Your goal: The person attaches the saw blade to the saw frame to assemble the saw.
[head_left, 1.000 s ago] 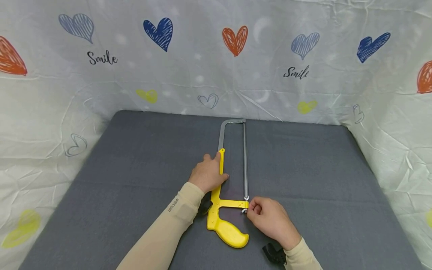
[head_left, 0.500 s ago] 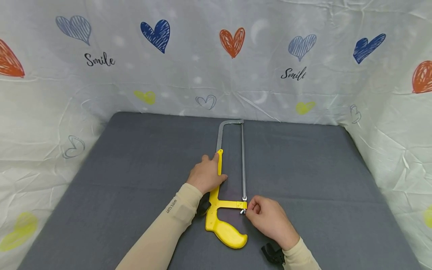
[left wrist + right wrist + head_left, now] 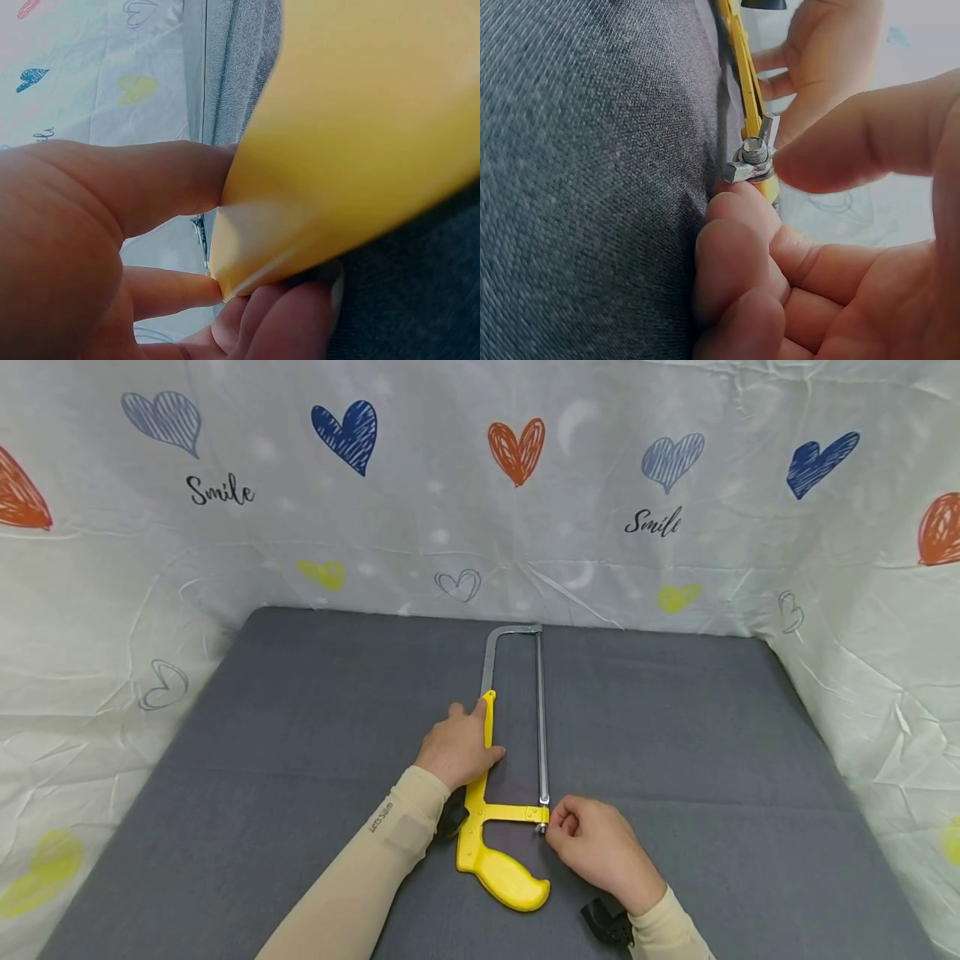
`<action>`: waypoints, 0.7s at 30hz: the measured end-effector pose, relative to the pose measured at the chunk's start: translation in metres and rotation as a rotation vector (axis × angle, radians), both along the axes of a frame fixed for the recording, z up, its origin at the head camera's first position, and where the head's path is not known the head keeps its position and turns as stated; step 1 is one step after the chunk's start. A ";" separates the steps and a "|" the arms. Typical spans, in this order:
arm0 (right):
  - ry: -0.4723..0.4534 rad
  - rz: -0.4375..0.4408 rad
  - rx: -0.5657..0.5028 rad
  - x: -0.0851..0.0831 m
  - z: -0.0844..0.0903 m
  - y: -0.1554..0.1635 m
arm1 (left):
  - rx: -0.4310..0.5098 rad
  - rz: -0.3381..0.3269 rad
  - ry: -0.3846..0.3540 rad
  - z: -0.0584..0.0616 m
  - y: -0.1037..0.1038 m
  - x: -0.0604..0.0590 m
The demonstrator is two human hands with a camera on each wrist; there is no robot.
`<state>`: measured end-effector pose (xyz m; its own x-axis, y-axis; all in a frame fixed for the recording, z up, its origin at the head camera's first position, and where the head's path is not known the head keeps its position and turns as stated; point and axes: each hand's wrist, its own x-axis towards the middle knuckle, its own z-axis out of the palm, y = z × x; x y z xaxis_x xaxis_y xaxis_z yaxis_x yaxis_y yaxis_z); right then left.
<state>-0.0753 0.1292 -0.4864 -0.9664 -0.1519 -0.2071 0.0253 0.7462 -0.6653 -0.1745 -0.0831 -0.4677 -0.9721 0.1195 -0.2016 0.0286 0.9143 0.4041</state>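
1. Left wrist view: the left hand [image 3: 82, 240] is closed on the yellow frame of a hacksaw [image 3: 345, 150], fingertips bearing on its edge and other digits tucked close underneath. I take this grip as a way to stop the saw sliding or twisting.

2. Right wrist view: the right hand [image 3: 840, 277] is nearly closed, thumb and forefinger tips pinching a silver wing nut [image 3: 741, 172] on a threaded stud [image 3: 754, 147]; the other fingers are folded in. A fingertip pinch suits such small wings, and the folded fingers probably steady it. How tight the nut sits cannot be told.

3. Head view: the hacksaw lies flat on the cloth-covered worktop [image 3: 337, 693], its curved handle [image 3: 513, 883] nearest the person and its blade [image 3: 542, 718] along the right side. The wing nut is just below the end of the yellow crossbar [image 3: 512, 813]. Laid this way, the nut is within easy reach of the right hand while the left steadies the frame, likely the reason for the arrangement. Compared with half a second ago, the saw and both hands are practically where they were. The nut differs: its wings spread wide then and look narrower and darker now, so it seems to have turned; which way, I cannot tell.
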 end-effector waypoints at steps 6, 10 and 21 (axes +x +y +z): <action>-0.042 -0.014 -0.015 0.001 0.002 -0.002 | -0.008 0.005 0.000 -0.001 -0.001 -0.001; -0.021 -0.008 -0.005 0.000 0.001 -0.001 | -0.009 0.004 0.003 -0.001 -0.001 0.000; 0.043 0.015 0.003 0.001 -0.002 0.001 | -0.011 -0.005 0.003 -0.001 0.000 -0.001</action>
<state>-0.0743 0.1299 -0.4889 -0.9721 -0.1659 -0.1656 -0.0147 0.7481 -0.6634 -0.1751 -0.0829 -0.4691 -0.9721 0.1222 -0.2003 0.0343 0.9185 0.3938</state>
